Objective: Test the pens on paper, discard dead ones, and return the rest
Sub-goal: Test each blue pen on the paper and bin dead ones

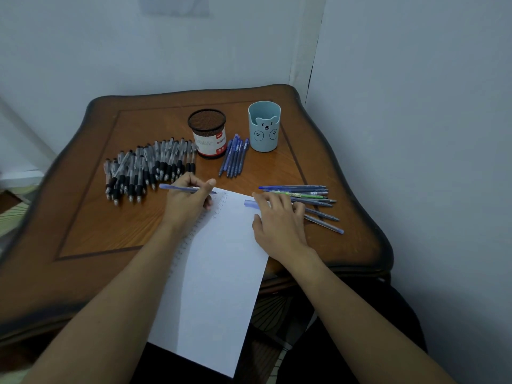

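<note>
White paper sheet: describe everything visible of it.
The white paper sheet lies skewed on the brown wooden table, near end overhanging the edge. Faint pen marks run down its left side. The left hand, holding a blue pen, rests on its far-left corner; the right hand touches its right edge.

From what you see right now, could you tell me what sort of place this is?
Probably a room at home: a carved wooden table in a plain wall corner, a bear-faced pen cup, and pens heaped beside a mesh holder.

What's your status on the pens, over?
Left hand grips blue pen, tip at paper. Right hand flat, resting on paper edge. Nothing blocking.
</note>
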{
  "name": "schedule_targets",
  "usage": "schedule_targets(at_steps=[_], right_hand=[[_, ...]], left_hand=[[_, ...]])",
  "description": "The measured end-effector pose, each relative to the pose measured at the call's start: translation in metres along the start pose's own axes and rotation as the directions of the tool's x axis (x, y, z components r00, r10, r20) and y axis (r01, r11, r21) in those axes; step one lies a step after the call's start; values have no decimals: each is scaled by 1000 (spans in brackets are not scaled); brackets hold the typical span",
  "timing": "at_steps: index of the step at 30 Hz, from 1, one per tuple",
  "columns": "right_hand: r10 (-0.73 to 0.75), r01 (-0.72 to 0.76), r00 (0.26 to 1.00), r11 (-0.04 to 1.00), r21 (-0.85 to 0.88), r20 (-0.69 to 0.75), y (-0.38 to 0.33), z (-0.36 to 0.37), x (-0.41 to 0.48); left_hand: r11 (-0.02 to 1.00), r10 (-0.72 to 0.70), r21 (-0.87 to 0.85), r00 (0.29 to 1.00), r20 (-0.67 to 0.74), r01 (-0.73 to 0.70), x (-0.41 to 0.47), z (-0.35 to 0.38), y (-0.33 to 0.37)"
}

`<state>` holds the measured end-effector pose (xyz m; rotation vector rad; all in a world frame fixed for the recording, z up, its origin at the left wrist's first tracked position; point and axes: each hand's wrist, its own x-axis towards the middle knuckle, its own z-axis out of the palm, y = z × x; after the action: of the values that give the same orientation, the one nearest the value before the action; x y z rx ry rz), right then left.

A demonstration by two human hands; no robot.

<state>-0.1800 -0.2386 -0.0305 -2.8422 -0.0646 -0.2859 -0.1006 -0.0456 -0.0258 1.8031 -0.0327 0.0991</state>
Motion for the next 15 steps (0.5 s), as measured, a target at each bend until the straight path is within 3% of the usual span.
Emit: schedule_targets(at_steps=[6, 9, 12, 15], right_hand=[[-67, 67, 998, 996, -61, 5, -3, 2, 1], [-29, 29, 1000, 999, 15, -4, -3, 0, -2], [27, -26, 1000, 984, 178, -4, -5, -3, -5], [60, -52, 998, 932, 358, -12, -11, -7, -8]], left_hand=[[959, -141, -246, 990, 12, 140, 7, -3, 3], [904, -189, -398, 981, -52, 154, 6, -1, 13], [945, -151, -312, 979, -135, 102, 2, 3, 23], [988, -5, -156, 997, -73, -7, -8, 6, 33]])
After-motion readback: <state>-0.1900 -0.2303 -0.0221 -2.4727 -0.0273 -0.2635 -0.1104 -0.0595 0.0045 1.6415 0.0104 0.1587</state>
